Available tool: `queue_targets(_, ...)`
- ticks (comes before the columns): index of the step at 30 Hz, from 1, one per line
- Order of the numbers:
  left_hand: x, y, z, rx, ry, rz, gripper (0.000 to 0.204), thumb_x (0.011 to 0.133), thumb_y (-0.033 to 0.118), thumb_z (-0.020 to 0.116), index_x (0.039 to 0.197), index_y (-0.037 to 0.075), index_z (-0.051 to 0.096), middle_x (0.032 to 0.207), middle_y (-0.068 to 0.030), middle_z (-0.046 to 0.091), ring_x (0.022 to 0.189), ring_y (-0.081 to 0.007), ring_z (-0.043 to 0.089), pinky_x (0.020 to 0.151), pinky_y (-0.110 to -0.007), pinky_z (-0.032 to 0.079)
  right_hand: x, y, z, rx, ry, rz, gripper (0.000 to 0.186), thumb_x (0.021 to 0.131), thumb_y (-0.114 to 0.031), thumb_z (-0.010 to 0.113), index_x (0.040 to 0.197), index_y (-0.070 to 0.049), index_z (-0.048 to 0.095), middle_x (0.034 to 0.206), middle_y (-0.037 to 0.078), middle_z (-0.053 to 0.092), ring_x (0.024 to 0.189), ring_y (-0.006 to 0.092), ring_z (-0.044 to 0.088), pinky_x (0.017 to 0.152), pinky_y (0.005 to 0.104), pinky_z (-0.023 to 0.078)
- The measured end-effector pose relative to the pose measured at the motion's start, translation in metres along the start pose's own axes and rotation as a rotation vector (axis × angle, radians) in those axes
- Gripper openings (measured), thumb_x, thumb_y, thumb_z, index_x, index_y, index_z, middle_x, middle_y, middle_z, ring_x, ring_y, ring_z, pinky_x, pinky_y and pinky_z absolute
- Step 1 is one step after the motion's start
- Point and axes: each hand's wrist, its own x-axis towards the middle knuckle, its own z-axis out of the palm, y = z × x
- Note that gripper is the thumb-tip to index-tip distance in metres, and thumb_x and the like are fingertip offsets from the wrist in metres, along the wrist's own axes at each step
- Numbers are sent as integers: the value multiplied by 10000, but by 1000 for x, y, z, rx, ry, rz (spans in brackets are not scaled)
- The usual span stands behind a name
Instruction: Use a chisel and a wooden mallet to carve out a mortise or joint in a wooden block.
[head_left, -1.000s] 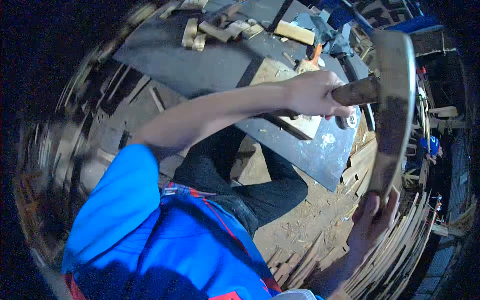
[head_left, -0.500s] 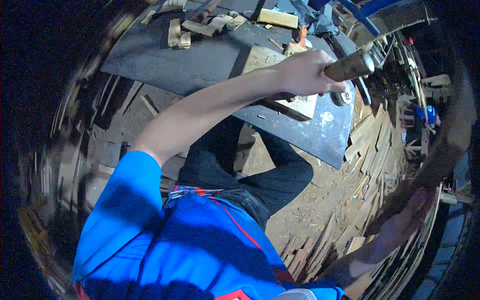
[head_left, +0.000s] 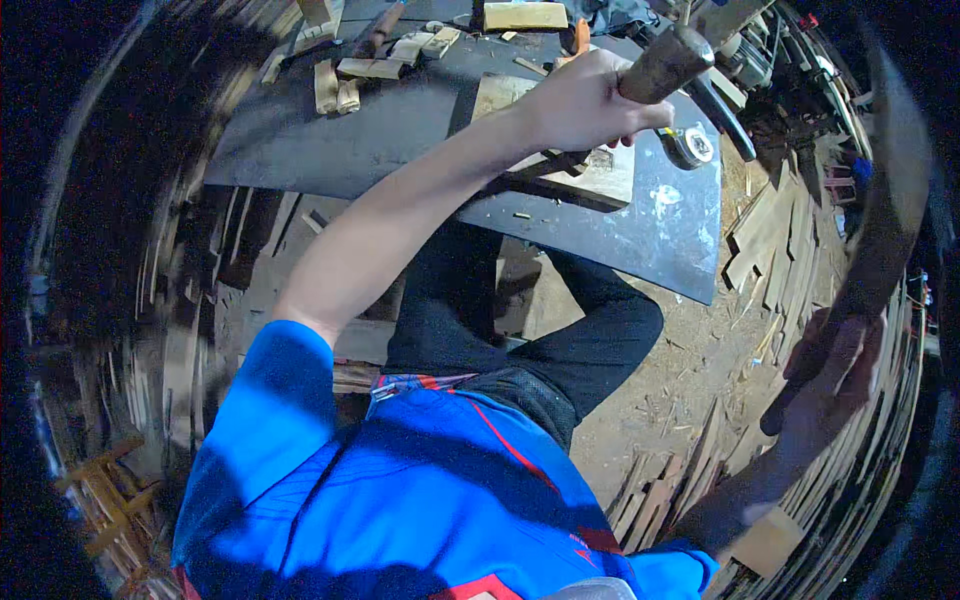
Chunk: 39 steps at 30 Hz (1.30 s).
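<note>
My left hand (head_left: 590,105) is closed round a thick, upright-tilted cylindrical handle (head_left: 670,62) over a pale wooden block (head_left: 600,185) on the grey worktop (head_left: 300,150). The tool's lower end is mostly hidden by my fingers and arm. A round tape measure (head_left: 688,147) lies just right of that hand, beside a black bar (head_left: 730,120). My right hand (head_left: 830,365), in shadow at the right, is closed on a long, broad, dark bar (head_left: 885,180), which is raised to the right, apart from the handle.
Small offcuts (head_left: 355,70), a pale block (head_left: 525,16) and an orange-handled tool (head_left: 582,35) lie at the back of the worktop. Loose boards (head_left: 770,230) cover the floor at the right. My legs are under the worktop's near edge.
My right hand and the long bar have swung right, away from the cylindrical handle. My left hand keeps its grip and appears higher in the view.
</note>
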Motion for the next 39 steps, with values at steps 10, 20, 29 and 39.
queue_targets(10, -1, 4, 0, -12, 12, -94, 345, 846, 338, 697, 683, 37, 658, 611, -35, 640, 563, -105, 631, 580, -276, 514, 6, -33, 17, 83, -161, 104, 343, 1022, -372, 521, 1188, -76, 570, 758, 34, 633, 549, 69, 527, 472, 216, 399)
queue_targets(20, 0, -1, -7, 123, 10, -147, 357, 855, 372, 661, 695, 53, 655, 610, -37, 642, 563, -110, 631, 578, -278, 509, 14, -32, 58, -144, -330, -224, 288, 1013, -353, 549, 1143, -96, 561, 633, -23, 488, 504, 32, 392, 456, 233, 303)
queue_targets(29, -8, 0, 1, 14, 60, -78, 297, 883, 324, 685, 816, 35, 676, 620, -22, 627, 568, -104, 619, 556, -271, 505, 6, -20, 63, 162, -276, 91, 241, 1034, -304, 511, 1154, -95, 519, 646, -22, 552, 481, 39, 441, 419, 213, 330)
queue_targets(39, -62, -14, -32, -396, 698, 226, 323, 918, 331, 423, 692, 109, 365, 564, -69, 443, 618, -234, 486, 696, -396, 436, -20, 28, 166, -258, -541, -132, 421, 909, -458, 647, 1046, -60, 634, 827, 156, 663, 768, 352, 658, 662, 441, 506)
